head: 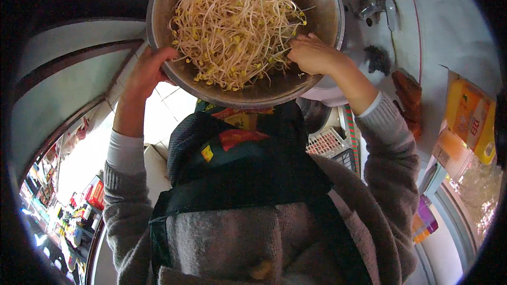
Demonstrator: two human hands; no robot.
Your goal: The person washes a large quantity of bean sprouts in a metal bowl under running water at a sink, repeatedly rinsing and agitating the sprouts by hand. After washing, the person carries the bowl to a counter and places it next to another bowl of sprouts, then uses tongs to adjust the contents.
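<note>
A wide stainless steel bowl (332, 16), cut off by the top edge of the view, holds a large heap of bean sprouts (237, 31) with pale stems and yellow heads. My left hand (148, 71) grips the bowl's rim at its left side, the thumb over the edge and the fingers underneath. On the other side, my right hand (313, 55) reaches over the rim into the bowl. Its curled fingers touch the right edge of the heap; whether they pinch any sprouts is hidden. A few loose bits lie on the bowl's inner wall near that hand.
To the right is a sink (360, 43) with a metal faucet (374, 6). An orange-brown glove-like thing (410, 99) lies beside it. A yellow printed package (469, 114) is farther right. A white plastic basket (324, 142) stands below. Tiled floor (168, 99) shows at left.
</note>
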